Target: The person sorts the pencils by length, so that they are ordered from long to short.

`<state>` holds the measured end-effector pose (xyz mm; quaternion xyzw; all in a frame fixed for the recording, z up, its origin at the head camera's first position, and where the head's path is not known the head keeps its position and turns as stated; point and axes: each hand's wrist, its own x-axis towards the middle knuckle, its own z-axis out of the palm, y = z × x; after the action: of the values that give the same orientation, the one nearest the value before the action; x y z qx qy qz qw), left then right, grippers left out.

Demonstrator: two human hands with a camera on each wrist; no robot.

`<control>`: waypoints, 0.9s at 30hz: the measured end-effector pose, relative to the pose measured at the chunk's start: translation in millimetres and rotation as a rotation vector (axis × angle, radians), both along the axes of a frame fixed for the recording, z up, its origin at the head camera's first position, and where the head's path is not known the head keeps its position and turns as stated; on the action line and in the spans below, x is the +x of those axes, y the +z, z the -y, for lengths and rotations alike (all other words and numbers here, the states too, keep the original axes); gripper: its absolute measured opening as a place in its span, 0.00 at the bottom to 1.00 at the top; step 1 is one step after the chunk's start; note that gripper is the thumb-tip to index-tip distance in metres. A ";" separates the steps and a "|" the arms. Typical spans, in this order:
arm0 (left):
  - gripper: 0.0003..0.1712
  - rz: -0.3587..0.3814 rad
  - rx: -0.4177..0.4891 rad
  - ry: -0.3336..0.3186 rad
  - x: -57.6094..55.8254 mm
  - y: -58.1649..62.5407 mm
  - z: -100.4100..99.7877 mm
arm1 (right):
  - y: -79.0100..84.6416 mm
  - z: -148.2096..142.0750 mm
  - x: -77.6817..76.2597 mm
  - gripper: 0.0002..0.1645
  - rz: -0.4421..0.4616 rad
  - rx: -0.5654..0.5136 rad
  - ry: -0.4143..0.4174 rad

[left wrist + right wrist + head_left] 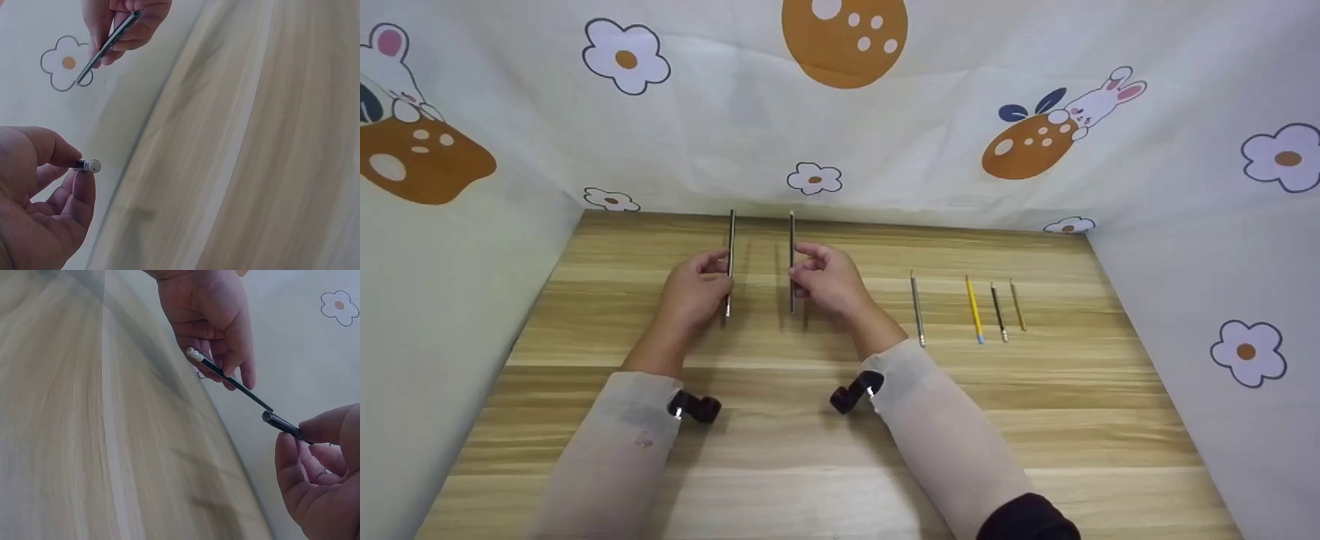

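Sleeved forearms point(604, 442) enter from six o'clock. At three o'clock, four pencils point(974, 309) lie apart on the table point(780, 442), seemingly spaced for easy grasping. Centrally, the left hand point(694, 291) pinches an eraser-tipped black pencil point(730, 262), the right hand point(829, 281) a dark pencil point(792, 259), both mid-shaft, apparently for balance.

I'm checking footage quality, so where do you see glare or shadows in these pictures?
Head view: pale glare on the tabletop near the bottom, faint shadows beside the left pencil and right pencil; left wrist view: dimmer, soft tabletop shadows; right wrist view: also dim, blurry shadow streaks.
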<state>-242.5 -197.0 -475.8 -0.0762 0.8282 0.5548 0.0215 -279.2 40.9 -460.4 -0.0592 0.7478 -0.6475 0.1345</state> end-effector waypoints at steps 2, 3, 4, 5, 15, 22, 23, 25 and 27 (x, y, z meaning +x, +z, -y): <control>0.36 0.001 -0.006 0.009 0.6 0.0 5.3 | -1.2 4.2 0.3 0.29 0.006 -0.006 0.003; 0.36 0.005 -0.009 0.015 0.7 -0.2 7.8 | -2.0 6.1 0.4 0.29 0.009 -0.008 0.005; 0.36 0.009 -0.011 0.020 0.7 -0.6 10.5 | -2.9 7.8 0.4 0.29 0.013 -0.013 0.006; 0.36 0.013 -0.013 0.024 0.5 -1.0 13.4 | -3.7 9.5 0.4 0.29 0.018 -0.016 0.006; 0.37 0.038 -0.055 0.051 -4.4 -9.5 42.6 | -7.2 23.4 0.4 0.28 0.028 -0.019 0.023; 0.36 0.051 -0.095 0.054 -5.0 -14.1 57.5 | -3.5 34.3 2.2 0.30 0.058 -0.059 0.035; 0.36 0.051 -0.100 0.052 -5.5 -14.5 59.4 | -2.9 35.8 2.3 0.30 0.059 -0.060 0.037; 0.35 0.053 -0.121 0.050 -6.0 -14.5 62.6 | -1.8 38.1 2.6 0.30 0.060 -0.055 0.036; 0.34 0.060 -0.143 0.049 -6.8 -14.3 65.7 | -1.6 39.8 2.7 0.30 0.061 -0.050 0.038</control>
<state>-249.3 -262.7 -490.1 -0.1143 0.8626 0.4920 0.0275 -276.5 1.1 -462.0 -0.0567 0.7257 -0.6648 0.1681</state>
